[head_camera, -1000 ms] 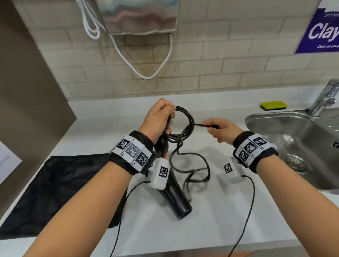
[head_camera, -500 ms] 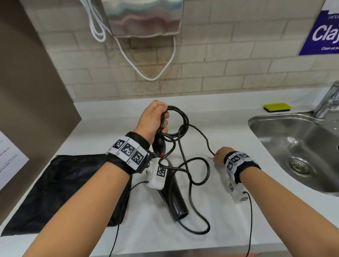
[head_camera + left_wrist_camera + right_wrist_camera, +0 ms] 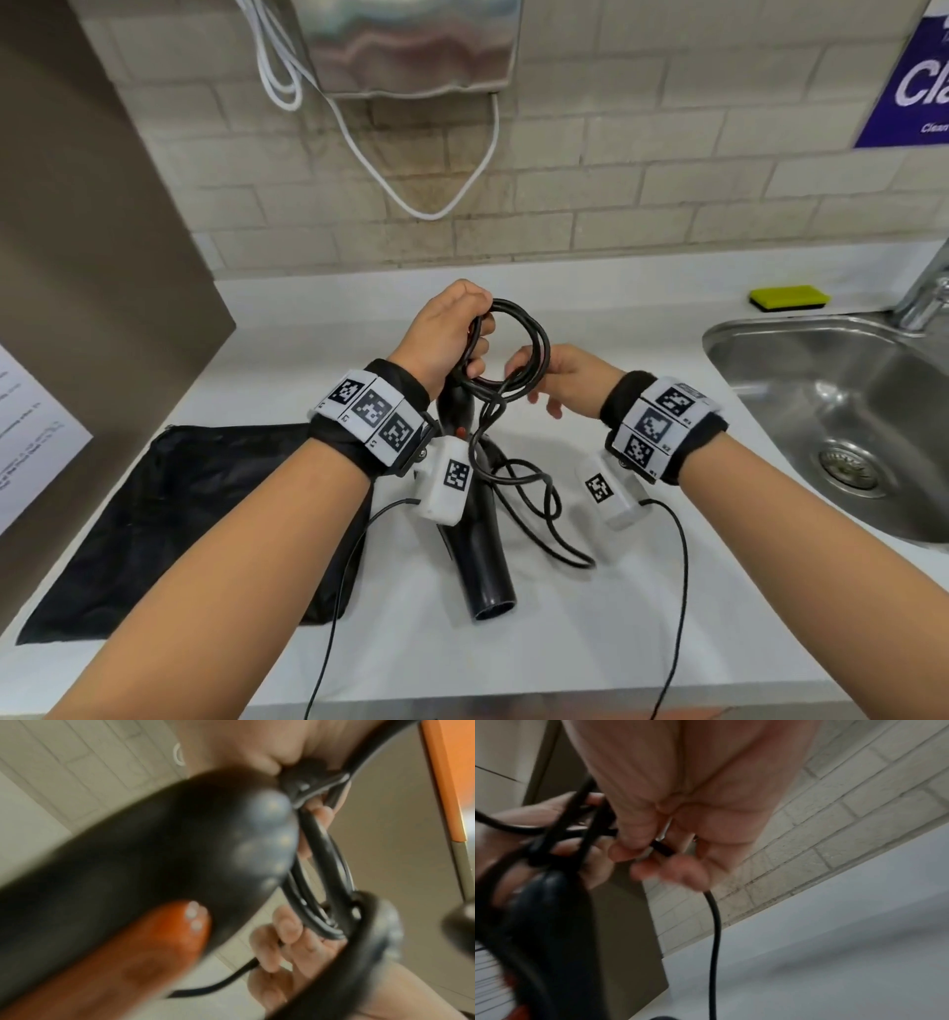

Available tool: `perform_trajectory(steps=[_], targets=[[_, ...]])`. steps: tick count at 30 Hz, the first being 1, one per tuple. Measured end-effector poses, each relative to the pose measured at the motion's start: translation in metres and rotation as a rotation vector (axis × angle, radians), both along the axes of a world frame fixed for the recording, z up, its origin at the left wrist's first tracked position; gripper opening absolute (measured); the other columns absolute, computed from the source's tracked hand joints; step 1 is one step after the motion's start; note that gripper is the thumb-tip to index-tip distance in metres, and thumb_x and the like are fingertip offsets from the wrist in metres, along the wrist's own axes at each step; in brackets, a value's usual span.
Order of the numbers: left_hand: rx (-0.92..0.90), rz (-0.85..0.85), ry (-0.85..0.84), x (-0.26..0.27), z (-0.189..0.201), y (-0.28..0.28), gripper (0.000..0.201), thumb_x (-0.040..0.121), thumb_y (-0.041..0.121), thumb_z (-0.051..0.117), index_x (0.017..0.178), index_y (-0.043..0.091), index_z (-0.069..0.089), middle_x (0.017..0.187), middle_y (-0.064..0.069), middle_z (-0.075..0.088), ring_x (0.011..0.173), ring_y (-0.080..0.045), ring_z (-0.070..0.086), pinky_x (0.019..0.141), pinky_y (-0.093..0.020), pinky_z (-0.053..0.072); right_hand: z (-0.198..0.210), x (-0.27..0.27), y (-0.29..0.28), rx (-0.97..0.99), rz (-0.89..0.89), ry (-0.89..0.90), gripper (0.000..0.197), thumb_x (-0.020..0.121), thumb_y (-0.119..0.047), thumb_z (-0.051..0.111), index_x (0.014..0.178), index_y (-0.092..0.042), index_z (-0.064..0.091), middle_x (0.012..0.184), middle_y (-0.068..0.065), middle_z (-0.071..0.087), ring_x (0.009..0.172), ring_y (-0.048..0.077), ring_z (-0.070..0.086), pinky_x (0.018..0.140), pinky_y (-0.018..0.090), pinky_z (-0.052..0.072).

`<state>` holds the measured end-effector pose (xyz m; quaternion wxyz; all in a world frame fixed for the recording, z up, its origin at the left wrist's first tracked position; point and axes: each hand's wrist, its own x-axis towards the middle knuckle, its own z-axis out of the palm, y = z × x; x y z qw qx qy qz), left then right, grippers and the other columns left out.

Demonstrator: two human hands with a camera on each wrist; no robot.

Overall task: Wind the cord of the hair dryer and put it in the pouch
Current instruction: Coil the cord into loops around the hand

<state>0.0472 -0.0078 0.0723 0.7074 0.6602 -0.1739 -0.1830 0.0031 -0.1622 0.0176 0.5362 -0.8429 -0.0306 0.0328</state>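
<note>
L hand (image 3: 445, 336) has a closed grip on the hair dryer (image 3: 480, 534) handle plus the wound loops of cord (image 3: 518, 354), held above the counter (image 3: 565, 642). R hand (image 3: 562, 380) pinches the cord right at the coil, feeding the next loop. Loose cord lies tangled beside the dryer barrel; looks like it could knot or snag if pulled fast w/o straightening. Loops may also slip off L fingers (image 3: 317, 815) as more pile on. Black pouch (image 3: 195, 519) lies flat on the counter, left of the dryer.
</note>
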Motion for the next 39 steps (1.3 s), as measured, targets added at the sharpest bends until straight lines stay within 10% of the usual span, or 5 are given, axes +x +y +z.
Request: perform_trajectory(steps=[6, 16, 23, 30, 39], targets=[[-0.032, 0.009, 0.039, 0.003, -0.001, 0.011, 0.026, 0.095, 0.009, 0.035, 0.070, 0.016, 0.039, 0.048, 0.006, 0.037, 0.035, -0.007, 0.025, 0.035, -0.015, 0.023, -0.034, 0.007, -0.055, 0.001, -0.553, 0.109, 0.020, 0.094, -0.006, 0.039, 0.079, -0.015, 0.049, 0.064, 0.002, 0.041, 0.044, 0.005, 0.041, 0.036, 0.013, 0.029], [-0.150, 0.087, 0.078, 0.008, -0.005, 0.020, 0.025, 0.096, 0.011, 0.036, 0.072, 0.014, 0.039, 0.049, 0.004, 0.036, 0.035, -0.009, 0.025, 0.033, -0.017, 0.023, -0.069, 0.002, -0.060, -0.778, -0.427, 0.523, 0.035, 0.095, -0.017, 0.040, 0.128, -0.010, 0.052, 0.135, 0.009, 0.050, 0.119, 0.026, 0.052, 0.098, 0.031, 0.044], [-0.116, 0.060, 0.099, 0.009, -0.004, 0.019, 0.026, 0.097, 0.013, 0.036, 0.072, 0.015, 0.037, 0.046, 0.006, 0.035, 0.035, -0.008, 0.024, 0.035, -0.014, 0.023, -0.027, 0.009, -0.008, -0.361, -0.203, -0.168, 0.054, 0.091, -0.004, 0.047, 0.139, -0.025, 0.037, 0.137, 0.006, 0.043, 0.116, 0.023, 0.050, 0.093, 0.026, 0.040], [-0.113, 0.020, 0.127, 0.007, 0.000, 0.017, 0.026, 0.098, 0.016, 0.036, 0.072, 0.014, 0.037, 0.046, 0.005, 0.034, 0.033, -0.007, 0.023, 0.031, -0.014, 0.022, -0.002, 0.004, 0.030, 0.171, 0.103, 0.046, 0.045, 0.089, 0.013, 0.034, 0.093, -0.023, 0.060, 0.068, -0.012, 0.063, 0.047, 0.004, 0.054, 0.045, 0.016, 0.043], [-0.073, -0.066, 0.049, 0.006, -0.005, 0.029, 0.029, 0.097, 0.014, 0.036, 0.069, 0.014, 0.034, 0.048, 0.004, 0.032, 0.034, -0.007, 0.022, 0.033, -0.014, 0.021, -0.049, 0.028, -0.056, -0.207, -0.688, 0.132, 0.020, 0.092, -0.010, 0.043, 0.076, -0.014, 0.055, 0.081, 0.014, 0.052, 0.057, 0.020, 0.047, 0.052, 0.024, 0.038]])
